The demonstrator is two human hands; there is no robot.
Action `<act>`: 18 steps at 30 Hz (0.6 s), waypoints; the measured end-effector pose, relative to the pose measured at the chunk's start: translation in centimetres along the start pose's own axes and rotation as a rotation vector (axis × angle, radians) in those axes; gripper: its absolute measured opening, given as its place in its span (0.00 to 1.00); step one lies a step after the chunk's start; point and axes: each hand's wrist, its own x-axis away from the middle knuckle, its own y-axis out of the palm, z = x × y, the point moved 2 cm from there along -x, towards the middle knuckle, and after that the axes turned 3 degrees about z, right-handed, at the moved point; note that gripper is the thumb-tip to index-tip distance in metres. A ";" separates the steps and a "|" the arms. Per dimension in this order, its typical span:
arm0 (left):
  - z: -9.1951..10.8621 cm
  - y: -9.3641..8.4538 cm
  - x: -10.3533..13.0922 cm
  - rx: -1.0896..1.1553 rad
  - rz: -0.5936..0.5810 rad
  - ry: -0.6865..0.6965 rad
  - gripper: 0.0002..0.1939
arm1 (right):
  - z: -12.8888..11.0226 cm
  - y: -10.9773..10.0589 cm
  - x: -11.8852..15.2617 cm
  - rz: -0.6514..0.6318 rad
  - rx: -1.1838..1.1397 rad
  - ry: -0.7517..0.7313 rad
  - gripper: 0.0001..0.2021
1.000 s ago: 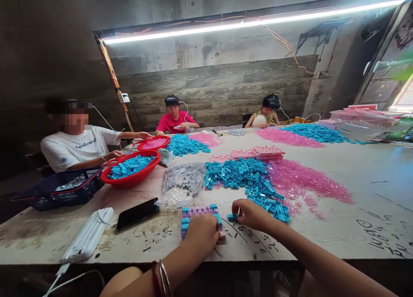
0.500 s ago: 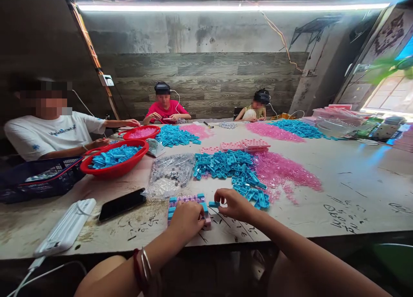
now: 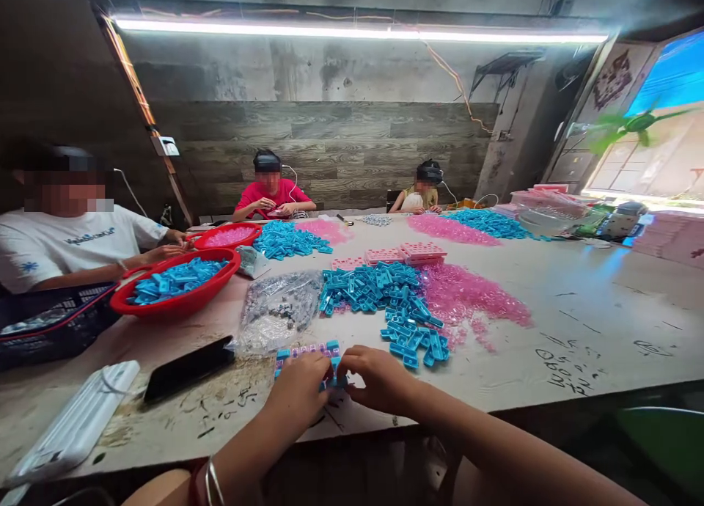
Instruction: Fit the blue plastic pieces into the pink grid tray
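In front of me lies a small pink tray (image 3: 306, 349) set with blue pieces and clear pink ones. My left hand (image 3: 300, 389) is closed over its near side with the fingers curled, covering much of it. At the tray's right edge, my right hand (image 3: 379, 378) pinches a blue plastic piece (image 3: 339, 374), mostly hidden by the fingertips. Just beyond sits a pile of loose blue plastic pieces (image 3: 374, 286), trailing toward me on the right. Beside it spreads a heap of clear pink pieces (image 3: 473, 293).
A plastic bag of small grey parts (image 3: 280, 308), a phone (image 3: 190, 368) and a white power bank (image 3: 77, 414) lie to the left. Red basins (image 3: 176, 304) stand near a person in white (image 3: 93, 235). Stacked pink trays (image 3: 422, 253) sit behind the piles. Two people sit across.
My right hand has moved left, bringing the blue piece from beside the tray onto its right edge. My left hand stays on the tray. The camera view has shifted.
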 end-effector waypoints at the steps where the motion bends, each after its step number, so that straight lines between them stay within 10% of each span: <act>1: 0.1 0.1 -0.1 -0.011 -0.001 -0.002 0.05 | 0.1 0.0 0.0 -0.009 0.010 0.002 0.08; 18: 1.4 0.3 -0.2 -0.084 -0.040 0.067 0.10 | -0.4 0.1 -0.5 -0.064 -0.018 -0.038 0.06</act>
